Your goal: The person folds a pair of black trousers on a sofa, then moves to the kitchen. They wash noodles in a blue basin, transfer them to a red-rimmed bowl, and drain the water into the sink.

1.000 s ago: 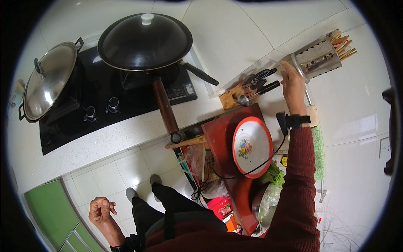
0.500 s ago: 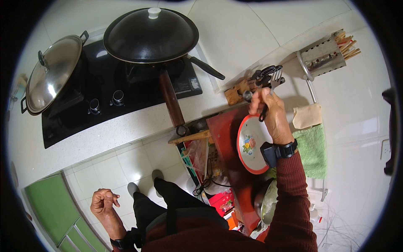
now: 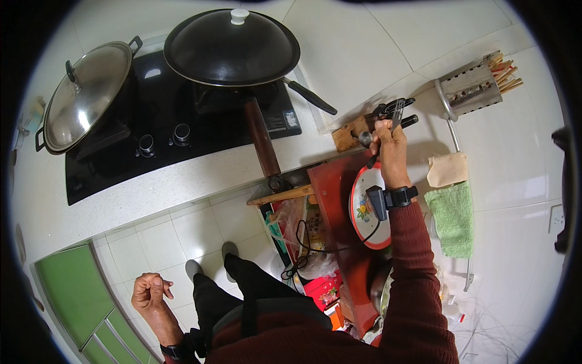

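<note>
In the head view, a fork (image 3: 398, 111) is clamped in the right hand (image 3: 388, 145), pinched between thumb and fingers, tines pointing away from the body, with the dark handle (image 3: 371, 162) sticking out below. It's held right near the wooden knife block (image 3: 344, 138), by the far end of the white bowl with the red rim (image 3: 367, 187); whether either one is being touched can't really be told. The left hand (image 3: 151, 292) is seen well apart, near the black trousers (image 3: 267, 285), with the fingers loosely curled and nothing visible in it; can't tell if it's fully closed tbh. As for handling, the fork is probably light, stiff and hard to break, maybe slippery if wet, so it's best gripped by the dark handle.
</note>
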### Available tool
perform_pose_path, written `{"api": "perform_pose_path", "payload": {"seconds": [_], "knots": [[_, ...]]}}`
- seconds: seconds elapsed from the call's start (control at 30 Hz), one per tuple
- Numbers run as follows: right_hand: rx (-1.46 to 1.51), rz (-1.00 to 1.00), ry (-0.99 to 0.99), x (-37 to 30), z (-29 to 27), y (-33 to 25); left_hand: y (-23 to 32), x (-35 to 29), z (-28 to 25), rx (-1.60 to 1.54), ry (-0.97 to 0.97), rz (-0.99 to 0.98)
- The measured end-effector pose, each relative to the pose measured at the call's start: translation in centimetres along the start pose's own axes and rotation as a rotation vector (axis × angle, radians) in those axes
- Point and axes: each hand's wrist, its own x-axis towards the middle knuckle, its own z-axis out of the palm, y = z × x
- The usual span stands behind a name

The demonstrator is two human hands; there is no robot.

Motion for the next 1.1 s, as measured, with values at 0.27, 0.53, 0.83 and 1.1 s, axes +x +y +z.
{"api": "perform_pose_path", "payload": {"seconds": [0.27,0.53,0.83,1.1], "knots": [[-0.267,0.033,0.023,0.3,0.2,0.8,-0.1,0.3,-0.7,-0.004,-0.002,-0.008],[-0.341,-0.185,0.085,0.7,0.3,2.3,-0.1,0.5,-1.3,-0.013,-0.011,-0.028],[-0.912,-0.537,0.242,2.7,-0.9,4.5,0.3,0.5,-1.2,0.013,-0.086,-0.051],[-1.27,-0.383,0.219,3.3,0.0,5.4,0.5,0.7,-0.4,0.005,-0.115,-0.056]]}}
